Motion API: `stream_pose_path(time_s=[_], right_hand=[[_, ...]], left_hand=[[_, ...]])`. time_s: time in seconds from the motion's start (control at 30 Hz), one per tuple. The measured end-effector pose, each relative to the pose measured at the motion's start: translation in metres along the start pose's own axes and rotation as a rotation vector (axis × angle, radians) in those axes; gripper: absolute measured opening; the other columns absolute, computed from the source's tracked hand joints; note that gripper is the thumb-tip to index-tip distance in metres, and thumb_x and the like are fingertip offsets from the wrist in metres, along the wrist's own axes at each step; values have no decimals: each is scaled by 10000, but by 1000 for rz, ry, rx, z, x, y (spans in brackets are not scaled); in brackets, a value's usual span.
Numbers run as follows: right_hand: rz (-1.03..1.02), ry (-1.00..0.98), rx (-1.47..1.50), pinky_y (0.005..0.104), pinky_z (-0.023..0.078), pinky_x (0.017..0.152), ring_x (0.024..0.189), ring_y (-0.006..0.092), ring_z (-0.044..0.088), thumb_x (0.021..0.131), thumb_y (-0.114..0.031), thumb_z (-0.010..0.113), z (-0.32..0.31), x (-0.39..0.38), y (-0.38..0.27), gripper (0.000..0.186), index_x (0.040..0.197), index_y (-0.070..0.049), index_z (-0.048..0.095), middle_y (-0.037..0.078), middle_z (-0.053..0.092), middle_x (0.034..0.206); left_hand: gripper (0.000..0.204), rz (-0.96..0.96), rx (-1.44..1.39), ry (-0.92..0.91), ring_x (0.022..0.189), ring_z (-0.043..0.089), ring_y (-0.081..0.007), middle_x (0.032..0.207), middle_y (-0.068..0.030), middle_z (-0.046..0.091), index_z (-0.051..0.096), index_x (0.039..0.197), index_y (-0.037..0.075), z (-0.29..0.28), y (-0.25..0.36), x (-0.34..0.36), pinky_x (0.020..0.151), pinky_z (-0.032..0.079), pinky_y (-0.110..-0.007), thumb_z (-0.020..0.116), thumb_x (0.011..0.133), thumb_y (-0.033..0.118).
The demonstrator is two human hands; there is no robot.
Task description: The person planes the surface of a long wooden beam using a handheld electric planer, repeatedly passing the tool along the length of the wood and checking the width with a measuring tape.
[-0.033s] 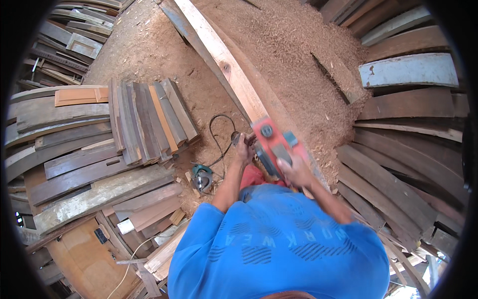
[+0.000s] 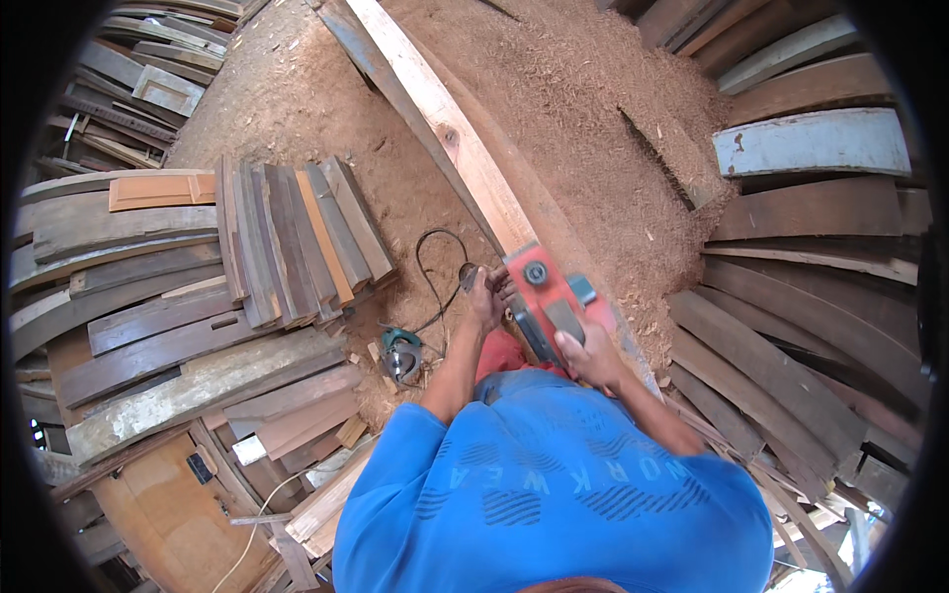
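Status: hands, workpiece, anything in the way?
Right hand grips red power planer, at pale plank's near visible end. Left hand beside planer, hold unclear. Green power tool lies off left, apart from plank.

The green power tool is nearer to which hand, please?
Left. The left hand is forward and right of the green power tool; the right hand is farther right, on the red planer.

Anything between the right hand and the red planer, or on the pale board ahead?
Nothing visible. The right hand is on the planer; ahead, the board looks bare. The left hand is beside the planer, not in front.
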State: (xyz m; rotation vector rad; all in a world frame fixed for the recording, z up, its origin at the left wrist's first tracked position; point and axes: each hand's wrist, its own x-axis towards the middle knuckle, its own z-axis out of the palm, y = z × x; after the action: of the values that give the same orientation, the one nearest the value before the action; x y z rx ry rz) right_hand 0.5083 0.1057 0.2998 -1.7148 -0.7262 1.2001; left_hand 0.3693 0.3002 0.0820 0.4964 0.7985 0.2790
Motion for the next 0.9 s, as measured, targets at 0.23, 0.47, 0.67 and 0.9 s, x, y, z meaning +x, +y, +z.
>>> stream_pose_path(time_s=[0.23,0.47,0.67,0.9], right_hand=[[-51,90,-105,480,527,773,866,425,694,957,-500,600,16,80,-21,572,1051,64,611,288,674,886],[-221,147,-92,363,459,534,565,170,572,1000,-500,568,33,232,-88,512,864,-8,596,63,575,630],[-227,157,-94,340,478,542,577,150,588,999,-515,565,43,356,-139,533,841,-8,611,49,587,629],[-199,98,-162,356,502,584,610,171,629,984,-570,551,53,480,-218,587,793,-23,647,49,634,658]], left_hand=[[384,45,125,-7,1078,665,-214,1127,-96,692,607,1302,39,41,7,-37,951,526,-369,531,1013,280],[332,-171,679,-534,833,572,-151,928,-23,612,632,1179,66,4,-65,-42,754,479,-281,577,856,16],[237,127,1031,-203,799,558,-211,887,-72,548,618,1065,8,12,35,-37,784,472,-323,606,837,69],[217,232,791,105,981,581,-220,1014,-97,572,584,1104,2,-76,44,25,891,473,-321,573,897,68]])
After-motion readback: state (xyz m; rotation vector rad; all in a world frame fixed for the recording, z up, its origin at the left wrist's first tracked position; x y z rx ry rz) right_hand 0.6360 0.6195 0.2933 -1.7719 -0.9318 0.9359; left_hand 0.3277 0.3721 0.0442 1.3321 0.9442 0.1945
